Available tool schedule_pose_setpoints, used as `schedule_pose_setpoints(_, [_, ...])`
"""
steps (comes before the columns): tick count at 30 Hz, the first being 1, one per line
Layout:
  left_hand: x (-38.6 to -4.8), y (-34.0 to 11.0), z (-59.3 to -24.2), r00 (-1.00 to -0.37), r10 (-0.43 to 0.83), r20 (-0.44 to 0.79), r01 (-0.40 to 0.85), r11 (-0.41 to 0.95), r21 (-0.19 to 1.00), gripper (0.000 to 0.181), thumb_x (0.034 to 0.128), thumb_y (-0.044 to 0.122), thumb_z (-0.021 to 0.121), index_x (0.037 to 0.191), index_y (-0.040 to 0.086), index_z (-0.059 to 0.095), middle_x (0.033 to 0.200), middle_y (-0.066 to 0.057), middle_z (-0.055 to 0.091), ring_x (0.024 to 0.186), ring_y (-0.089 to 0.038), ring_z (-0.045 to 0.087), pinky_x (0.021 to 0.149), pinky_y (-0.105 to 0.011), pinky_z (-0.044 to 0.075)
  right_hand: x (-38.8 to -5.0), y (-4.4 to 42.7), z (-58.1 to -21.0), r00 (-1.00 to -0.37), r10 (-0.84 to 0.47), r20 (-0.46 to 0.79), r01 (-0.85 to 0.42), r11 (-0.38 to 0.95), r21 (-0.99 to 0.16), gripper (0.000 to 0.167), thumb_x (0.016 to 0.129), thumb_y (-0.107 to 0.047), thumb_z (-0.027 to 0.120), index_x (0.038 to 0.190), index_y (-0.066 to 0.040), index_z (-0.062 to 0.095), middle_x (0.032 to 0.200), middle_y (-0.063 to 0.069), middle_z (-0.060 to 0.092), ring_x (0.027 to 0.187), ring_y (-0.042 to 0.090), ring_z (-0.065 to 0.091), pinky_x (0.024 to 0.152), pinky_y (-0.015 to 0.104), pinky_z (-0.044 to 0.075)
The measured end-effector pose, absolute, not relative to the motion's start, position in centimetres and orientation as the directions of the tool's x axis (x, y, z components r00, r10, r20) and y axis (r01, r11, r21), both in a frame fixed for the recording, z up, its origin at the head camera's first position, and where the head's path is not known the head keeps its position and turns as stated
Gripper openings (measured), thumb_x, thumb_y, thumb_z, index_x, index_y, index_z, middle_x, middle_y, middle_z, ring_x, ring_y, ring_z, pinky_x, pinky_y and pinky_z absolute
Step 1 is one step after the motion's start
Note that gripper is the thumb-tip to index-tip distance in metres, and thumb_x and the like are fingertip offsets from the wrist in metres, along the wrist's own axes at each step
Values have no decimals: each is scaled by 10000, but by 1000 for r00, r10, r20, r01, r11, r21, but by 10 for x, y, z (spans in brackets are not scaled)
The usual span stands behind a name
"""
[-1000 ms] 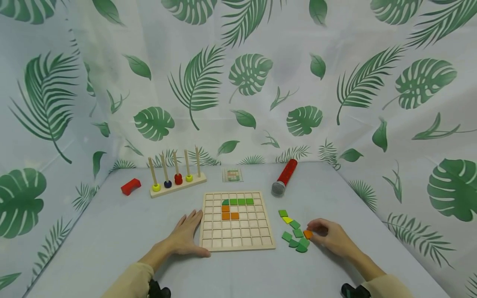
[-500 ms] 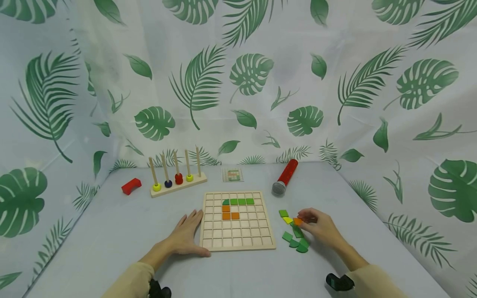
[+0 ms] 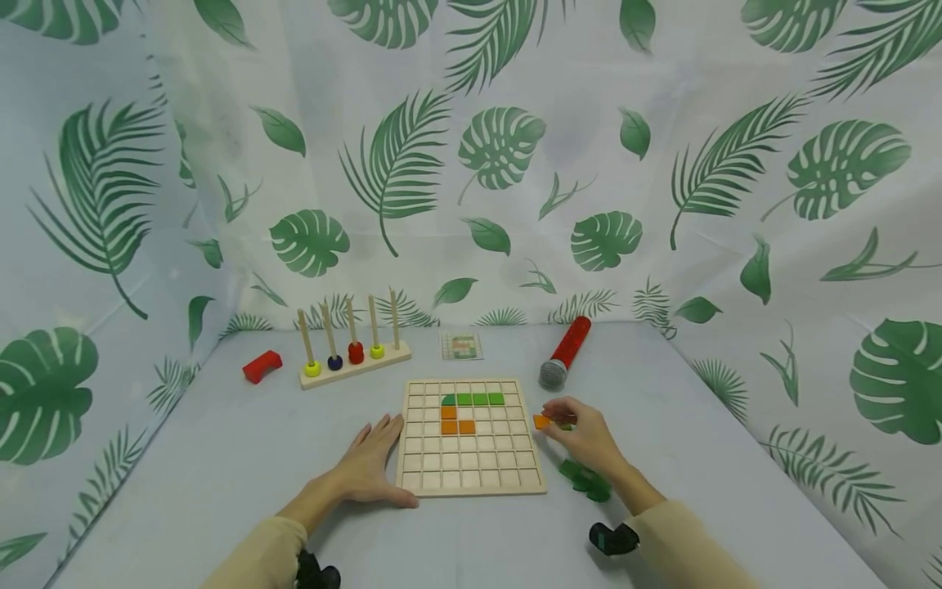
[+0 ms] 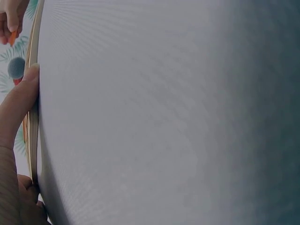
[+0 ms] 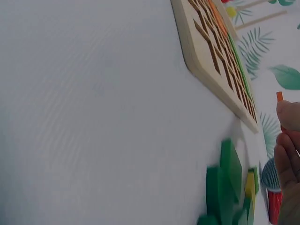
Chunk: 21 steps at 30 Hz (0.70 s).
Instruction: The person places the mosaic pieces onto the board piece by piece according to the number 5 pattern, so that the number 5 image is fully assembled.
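- Head view: left of centre, the left hand (image 3: 365,469) is spread wide against the left edge and near corner of the wooden grid board (image 3: 472,466), likely to steady it.
- Right of centre, the right hand (image 3: 586,436) pinches an orange tile (image 3: 541,422) just off the board's right edge; gripping one side seems meant to leave the rest free.
- Loose green pieces (image 3: 585,480) lie right of lower centre, presumably for easy reach; the right hand partly hides others.
- A green row (image 3: 481,399) and three orange squares (image 3: 449,428) sit in the grid, whose ridges should keep them in line.
- A patterned card (image 3: 462,346) lies beyond the board, apparently where the hands do not cover it.
- Left wrist view: at the left, the left thumb (image 4: 18,101) touches the board's edge; upper left, the other hand's fingers pinch the tile.
- Right wrist view: the tile pokes past the thumb at far right; green pieces and a yellow piece (image 5: 251,185) lie lower right, the board upper right.
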<state>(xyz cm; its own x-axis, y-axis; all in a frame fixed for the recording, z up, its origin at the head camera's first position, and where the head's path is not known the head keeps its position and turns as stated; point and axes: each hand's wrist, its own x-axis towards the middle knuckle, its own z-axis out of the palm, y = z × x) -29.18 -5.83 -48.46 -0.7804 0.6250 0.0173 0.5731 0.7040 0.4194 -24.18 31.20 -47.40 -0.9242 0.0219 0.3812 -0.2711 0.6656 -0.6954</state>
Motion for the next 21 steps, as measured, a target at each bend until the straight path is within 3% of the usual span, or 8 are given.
schedule_pose_setpoints(13, [-290, -58, -485, -784, 620, 5, 563, 708, 426, 1307, 563, 753, 703, 1488, -13, 188, 1538, -168, 205, 1420, -325, 112, 1135, -505, 55, -267, 262, -478, -902, -84, 424, -377, 634, -676, 286, 757, 16, 751, 1021, 0, 642, 938, 52, 667, 854, 202, 637, 766, 333, 551])
schedule_pose_setpoints(21, [-289, -58, -482, -789, 614, 12, 558, 708, 432, 1301, 559, 739, 714, 1484, -18, 202, 1534, -172, 215, 1420, -324, 119, 1136, -504, 59, -280, 242, -477, -923, -117, 365, -348, 658, -668, 247, 793, -37, 737, 1023, -51, 648, 950, -3, 657, 862, 132, 620, 781, 293, 540])
